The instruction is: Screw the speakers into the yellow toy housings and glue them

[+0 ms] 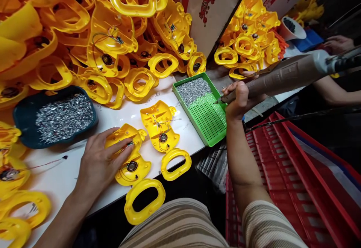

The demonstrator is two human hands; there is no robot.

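My right hand (238, 99) is wrapped around a grey-brown electric screwdriver (282, 76). Its bit points down into a green perforated tray (207, 137), whose far end holds a heap of small silver screws (194, 90). My left hand (98, 161) lies over a yellow plastic shell half (141, 169), fingertips gripping it at a small circuit board; the fingers partly cover the board. A round speaker sits in this shell. Just beyond lies a second yellow shell half (158, 122) with wires and a speaker. Two yellow oval rings (160, 171) stick out past the table edge.
A dark green tub (26, 127) of silver screws stands at left. Yellow shells and rings (113, 49) are piled behind. Cartons (211, 3) stand at the back, red plastic crates (273, 158) at right. Another person's hand (340, 44) is at far right, near a white cup (300, 34).
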